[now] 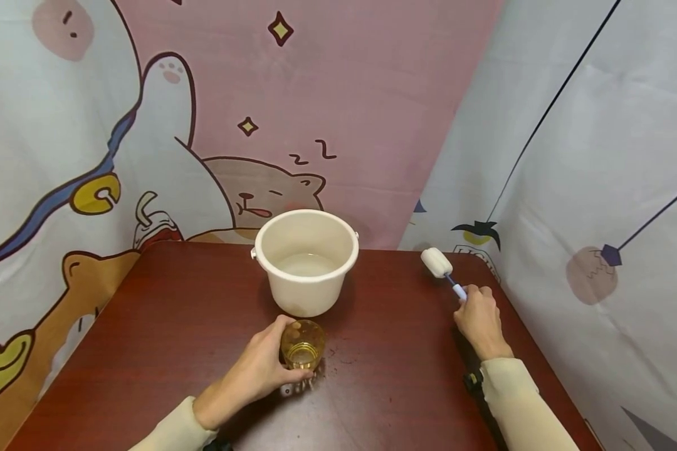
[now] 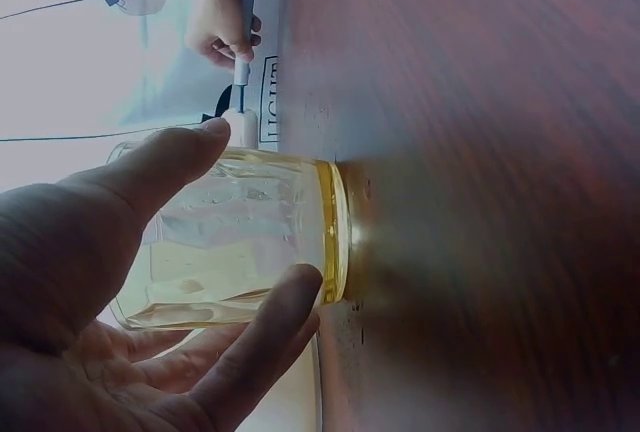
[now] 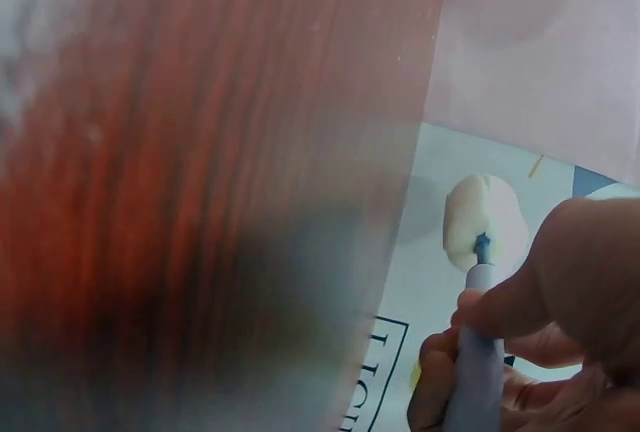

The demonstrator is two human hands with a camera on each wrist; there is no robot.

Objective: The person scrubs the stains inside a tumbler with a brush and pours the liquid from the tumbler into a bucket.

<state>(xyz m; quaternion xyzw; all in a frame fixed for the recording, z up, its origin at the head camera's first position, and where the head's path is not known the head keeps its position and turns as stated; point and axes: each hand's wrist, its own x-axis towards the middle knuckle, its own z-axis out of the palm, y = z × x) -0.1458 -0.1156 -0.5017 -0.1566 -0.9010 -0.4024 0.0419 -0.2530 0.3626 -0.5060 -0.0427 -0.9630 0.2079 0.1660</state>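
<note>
An amber-tinted drinking glass [image 1: 303,344] stands in front of the bucket, its base right at the tabletop. My left hand [image 1: 259,366] grips it from the left, thumb on one side and fingers on the other. In the left wrist view, wet streaks show on the clear wall of the glass [image 2: 230,242]. Over at the right, my right hand [image 1: 481,319] holds a sponge bottle brush [image 1: 437,263] by its pale handle. The right wrist view shows the brush's white sponge head [image 3: 484,222] pointing away from the hand, with fingers and thumb wrapped round the handle [image 3: 478,362].
A cream plastic bucket [image 1: 307,291] with some liquid inside stands at the back middle of the dark red-brown table [image 1: 175,332]. Small wet spots lie near the glass. Printed cartoon cloth [image 1: 361,94] hangs behind the table and along its right side.
</note>
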